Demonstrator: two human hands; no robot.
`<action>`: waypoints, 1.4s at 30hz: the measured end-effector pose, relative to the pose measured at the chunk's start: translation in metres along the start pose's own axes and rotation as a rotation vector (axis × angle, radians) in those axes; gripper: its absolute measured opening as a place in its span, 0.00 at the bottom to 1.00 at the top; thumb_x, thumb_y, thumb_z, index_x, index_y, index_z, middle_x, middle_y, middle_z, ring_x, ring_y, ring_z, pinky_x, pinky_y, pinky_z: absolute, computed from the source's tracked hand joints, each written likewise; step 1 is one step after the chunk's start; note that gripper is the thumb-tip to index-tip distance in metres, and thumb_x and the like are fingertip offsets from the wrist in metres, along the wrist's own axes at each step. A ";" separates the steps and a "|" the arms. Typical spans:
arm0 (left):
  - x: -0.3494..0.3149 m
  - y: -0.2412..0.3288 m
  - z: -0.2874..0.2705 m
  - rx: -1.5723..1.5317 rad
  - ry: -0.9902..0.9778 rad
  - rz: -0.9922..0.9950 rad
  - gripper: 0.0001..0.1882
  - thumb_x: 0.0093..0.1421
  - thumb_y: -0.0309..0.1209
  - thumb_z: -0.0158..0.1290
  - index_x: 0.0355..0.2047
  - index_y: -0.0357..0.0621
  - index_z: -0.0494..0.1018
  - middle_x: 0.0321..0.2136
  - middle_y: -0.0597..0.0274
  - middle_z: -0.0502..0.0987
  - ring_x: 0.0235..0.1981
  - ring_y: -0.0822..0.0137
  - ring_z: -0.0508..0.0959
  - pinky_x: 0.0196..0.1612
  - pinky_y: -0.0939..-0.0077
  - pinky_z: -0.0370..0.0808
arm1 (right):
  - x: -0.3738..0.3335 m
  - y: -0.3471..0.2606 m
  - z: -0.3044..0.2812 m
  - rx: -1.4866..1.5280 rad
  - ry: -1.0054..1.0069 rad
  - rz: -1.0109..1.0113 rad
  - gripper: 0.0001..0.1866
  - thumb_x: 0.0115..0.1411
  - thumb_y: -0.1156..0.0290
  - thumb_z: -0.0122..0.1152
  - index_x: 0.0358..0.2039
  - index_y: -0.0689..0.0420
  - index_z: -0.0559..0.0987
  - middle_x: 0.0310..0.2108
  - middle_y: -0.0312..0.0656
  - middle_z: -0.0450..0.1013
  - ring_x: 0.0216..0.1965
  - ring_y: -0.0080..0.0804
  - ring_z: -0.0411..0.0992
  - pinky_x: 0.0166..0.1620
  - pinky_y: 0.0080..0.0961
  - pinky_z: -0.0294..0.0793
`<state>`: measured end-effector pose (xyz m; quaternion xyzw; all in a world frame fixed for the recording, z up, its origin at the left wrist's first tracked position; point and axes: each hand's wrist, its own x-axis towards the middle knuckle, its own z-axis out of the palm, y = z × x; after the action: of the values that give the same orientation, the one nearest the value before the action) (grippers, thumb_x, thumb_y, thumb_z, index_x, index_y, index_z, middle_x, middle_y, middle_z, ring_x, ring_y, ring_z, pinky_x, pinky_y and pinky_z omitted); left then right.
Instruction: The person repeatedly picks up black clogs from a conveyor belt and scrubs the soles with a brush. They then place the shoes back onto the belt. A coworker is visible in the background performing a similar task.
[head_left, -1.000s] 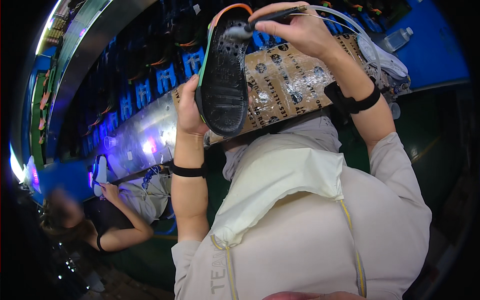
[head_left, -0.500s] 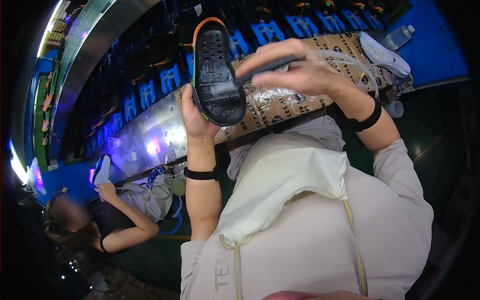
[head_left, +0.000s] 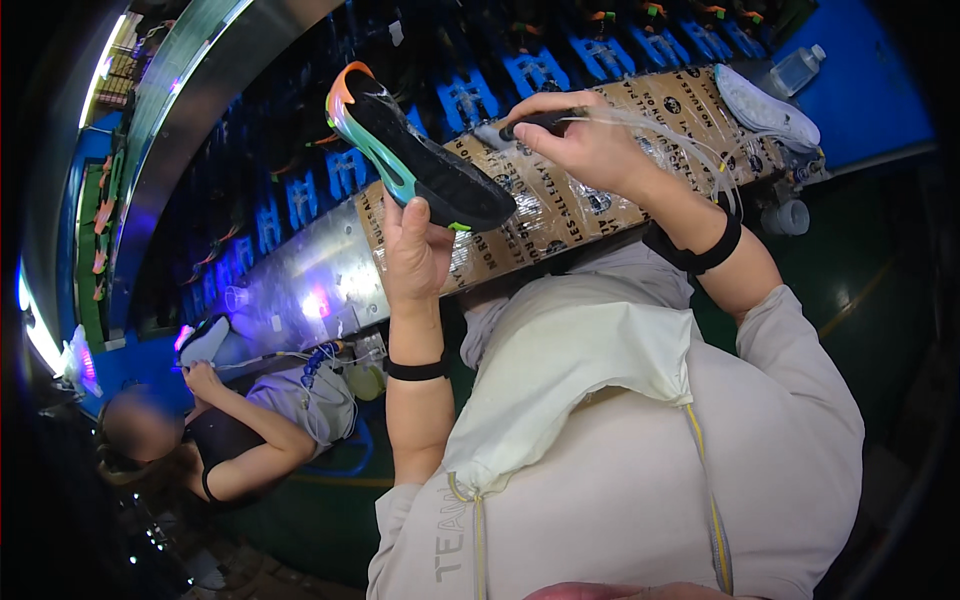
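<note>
My left hand [head_left: 413,250] grips a shoe sole [head_left: 440,175] near its lower side. The sole is tilted, so its teal-and-orange sidewall shows and its black inner face is turned mostly to the right. In my right hand [head_left: 600,150] is a brush [head_left: 545,122] with a dark handle and a pale tip. Thin clear tubes [head_left: 690,135] run from the handle past my wrist. The brush tip is just right of the sole, apart from it, above the cardboard-covered bench edge [head_left: 550,215].
Behind the bench runs a line with several blue holders [head_left: 540,70]. At the right lie a white shoe upper [head_left: 765,110] and a clear bottle [head_left: 797,70]. A plastic cup [head_left: 790,218] is below them. A co-worker [head_left: 240,430] at the left holds another shoe [head_left: 205,342].
The sole has turned from facing me to showing its sidewall. My right hand has drawn the brush off its inner face, to the right and slightly up.
</note>
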<state>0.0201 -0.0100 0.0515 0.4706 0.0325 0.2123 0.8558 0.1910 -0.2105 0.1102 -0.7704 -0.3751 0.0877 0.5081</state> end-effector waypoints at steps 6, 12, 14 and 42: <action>-0.006 -0.006 0.000 -0.036 0.028 0.010 0.32 0.71 0.45 0.60 0.69 0.43 0.66 0.64 0.55 0.76 0.64 0.54 0.77 0.69 0.50 0.72 | -0.008 0.014 -0.003 0.103 -0.164 0.023 0.19 0.64 0.55 0.69 0.46 0.57 0.88 0.39 0.48 0.85 0.43 0.41 0.83 0.51 0.34 0.80; -0.022 0.013 0.005 -0.205 0.205 -0.158 0.46 0.70 0.65 0.43 0.74 0.40 0.62 0.66 0.43 0.73 0.61 0.39 0.78 0.66 0.39 0.75 | -0.012 0.053 -0.004 0.241 0.197 -0.083 0.14 0.68 0.68 0.67 0.50 0.59 0.86 0.44 0.46 0.86 0.43 0.35 0.83 0.48 0.31 0.80; -0.024 0.039 0.009 -0.199 0.034 -0.265 0.52 0.66 0.69 0.46 0.73 0.35 0.61 0.61 0.31 0.74 0.51 0.34 0.83 0.54 0.41 0.84 | -0.014 0.066 -0.003 0.250 0.255 -0.099 0.15 0.68 0.69 0.67 0.52 0.61 0.86 0.46 0.45 0.86 0.46 0.33 0.82 0.51 0.30 0.80; 0.218 0.439 -0.225 2.387 1.005 -0.007 0.39 0.61 0.49 0.58 0.64 0.32 0.69 0.59 0.32 0.77 0.61 0.35 0.77 0.65 0.45 0.74 | -0.038 0.127 0.039 0.105 0.242 -0.079 0.17 0.68 0.72 0.66 0.55 0.66 0.83 0.40 0.49 0.81 0.39 0.35 0.80 0.45 0.31 0.79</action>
<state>0.0148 0.4587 0.3176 0.8079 0.5178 0.2024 -0.1956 0.2065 -0.2340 -0.0256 -0.7324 -0.3358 -0.0065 0.5923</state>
